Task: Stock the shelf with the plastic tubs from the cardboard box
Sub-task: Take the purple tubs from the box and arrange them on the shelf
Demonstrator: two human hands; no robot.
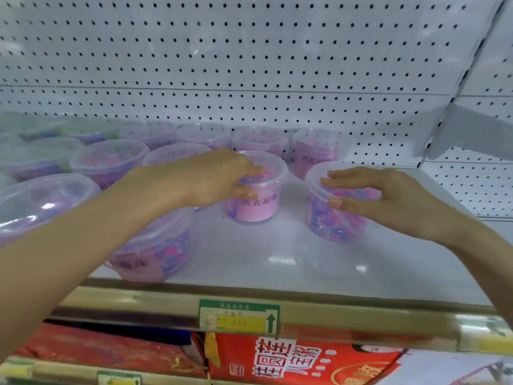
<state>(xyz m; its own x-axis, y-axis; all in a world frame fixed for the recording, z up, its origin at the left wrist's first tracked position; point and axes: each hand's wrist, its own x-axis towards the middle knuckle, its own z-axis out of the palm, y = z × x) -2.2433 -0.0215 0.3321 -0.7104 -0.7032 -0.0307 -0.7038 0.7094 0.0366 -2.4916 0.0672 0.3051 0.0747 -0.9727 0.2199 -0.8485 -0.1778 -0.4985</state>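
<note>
Here, fingers of left hand [219,176] around middle tub [258,209], of right hand [388,195] around right tub [327,223], lids [277,168] partly hidden.

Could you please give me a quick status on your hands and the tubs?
Left hand grips middle tub by its rim. Right hand holds right tub, both upright on shelf. Rows of other tubs left and behind.

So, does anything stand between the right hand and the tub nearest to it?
Nothing visible does: the right hand holds the clear plastic tub of pink and blue pods by its lid rim.
</note>
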